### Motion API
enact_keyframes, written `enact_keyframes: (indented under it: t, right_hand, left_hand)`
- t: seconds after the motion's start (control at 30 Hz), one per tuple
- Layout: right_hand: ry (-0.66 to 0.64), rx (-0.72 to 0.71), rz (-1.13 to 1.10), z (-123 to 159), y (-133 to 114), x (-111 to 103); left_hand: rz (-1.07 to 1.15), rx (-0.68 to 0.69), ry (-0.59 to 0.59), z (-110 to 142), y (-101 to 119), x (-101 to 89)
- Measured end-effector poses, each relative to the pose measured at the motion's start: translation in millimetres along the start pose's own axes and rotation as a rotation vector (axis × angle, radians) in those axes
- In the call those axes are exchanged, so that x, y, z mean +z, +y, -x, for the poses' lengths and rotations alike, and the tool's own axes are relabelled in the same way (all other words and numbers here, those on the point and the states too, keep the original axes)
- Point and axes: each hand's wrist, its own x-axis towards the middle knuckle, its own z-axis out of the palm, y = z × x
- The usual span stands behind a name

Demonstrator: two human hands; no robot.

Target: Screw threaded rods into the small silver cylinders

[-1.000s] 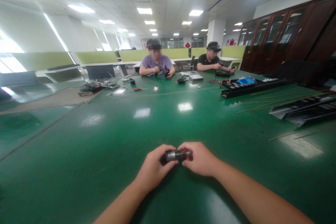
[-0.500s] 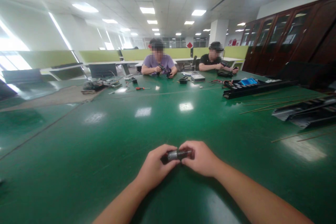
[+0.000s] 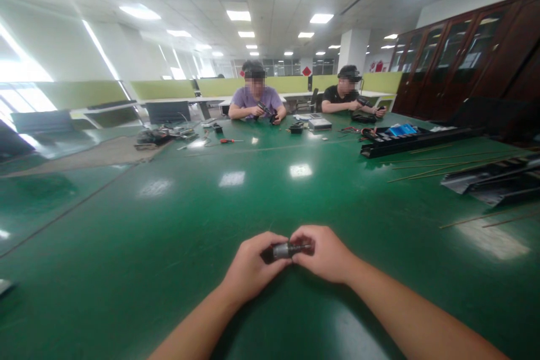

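Observation:
Between my hands, just above the green table (image 3: pixel 189 219), is a small cylinder-shaped part (image 3: pixel 281 251) with a silver-grey body and a thinner dark end, somewhat like a small motor. My left hand (image 3: pixel 248 263) grips its body between thumb and fingers. Around the thin end on the right, the thumb and fingers of my right hand (image 3: pixel 323 253) are closed. Both hands nearly meet at the middle of the part, which lies roughly level. Its two tips are partly hidden by my fingers, and fine detail is blurred.
Across the table two people (image 3: pixel 255 98) (image 3: pixel 346 95) hold dark tools. A screwdriver (image 3: pixel 228 141), a small black box (image 3: pixel 296 129) and a grey box (image 3: pixel 319 124) lie there. Black channels (image 3: pixel 405 143) and thin rods (image 3: pixel 439 169) are at right; a pale object (image 3: pixel 4 286) is at left.
My hands keep their hold on the cylinder-shaped part. Its dark right end now looks thinner between my fingers. The view has shifted slightly, showing more of the pale object at left.

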Motion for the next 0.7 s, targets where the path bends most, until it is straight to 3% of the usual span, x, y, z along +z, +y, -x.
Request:
enact_keyframes:
  t: [0.7]
  right_hand:
    - [0.054,-0.105,0.102,2.2,-6.2,-1.9]
  left_hand:
    - [0.012,-0.034,0.008,0.4,-6.1,1.3]
